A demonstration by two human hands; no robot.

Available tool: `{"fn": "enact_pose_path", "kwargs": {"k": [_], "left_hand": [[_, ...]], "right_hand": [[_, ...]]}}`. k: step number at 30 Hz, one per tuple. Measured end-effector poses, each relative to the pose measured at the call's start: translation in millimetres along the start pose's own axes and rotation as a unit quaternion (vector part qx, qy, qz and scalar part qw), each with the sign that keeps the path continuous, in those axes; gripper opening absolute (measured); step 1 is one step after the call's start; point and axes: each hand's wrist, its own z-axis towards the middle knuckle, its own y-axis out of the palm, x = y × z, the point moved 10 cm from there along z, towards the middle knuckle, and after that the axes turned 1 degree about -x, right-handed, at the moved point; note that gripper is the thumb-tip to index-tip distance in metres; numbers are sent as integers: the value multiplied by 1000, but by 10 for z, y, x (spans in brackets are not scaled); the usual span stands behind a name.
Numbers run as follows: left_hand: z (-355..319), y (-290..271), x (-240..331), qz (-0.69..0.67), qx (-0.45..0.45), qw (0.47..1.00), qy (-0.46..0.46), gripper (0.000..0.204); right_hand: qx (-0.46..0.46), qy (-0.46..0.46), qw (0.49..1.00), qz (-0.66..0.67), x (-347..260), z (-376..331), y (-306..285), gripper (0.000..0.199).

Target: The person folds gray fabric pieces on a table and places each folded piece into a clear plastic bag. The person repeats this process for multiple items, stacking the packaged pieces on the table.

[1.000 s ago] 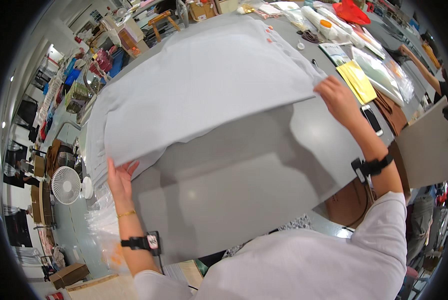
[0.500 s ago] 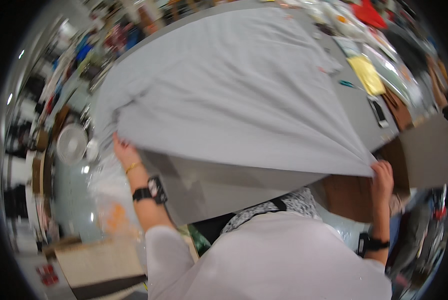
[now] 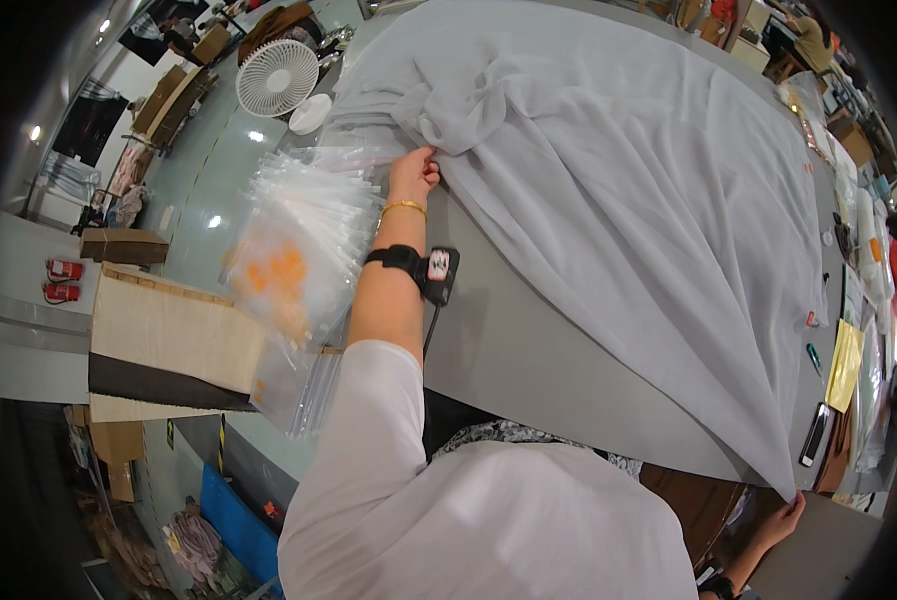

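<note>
One large sheet of thin, soft grey cloth [image 3: 628, 190] lies spread on the grey table [image 3: 528, 360]. Its long axis goes from the bunched, wrinkled end at upper left to a pointed corner at lower right. The left hand [image 3: 413, 172] pinches the bunched end with closed fingers. The right hand [image 3: 783, 515] holds the pointed corner. One pile of clear plastic bags [image 3: 303, 260] and one white fan [image 3: 276, 78] are at the left.

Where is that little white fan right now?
In the head view the white fan stands at the upper left, beyond the clear plastic bags and left of the bunched grey fabric on the table.
</note>
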Motion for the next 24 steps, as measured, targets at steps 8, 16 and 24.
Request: {"fn": "enact_pose_path", "kwargs": {"k": [8,16,24], "left_hand": [[-536,-288,948,-123,-52,970,204,21],[-1617,-2064,1150,206,173,903,334,19],[-1188,-1755,1206,555,17,699,451,57]], "right_hand": [[-26,25,999,-8,257,173,-18,27],[-54,-24,998,-2,469,173,381,31],[-86,-48,995,2,205,269,476,33]]}}
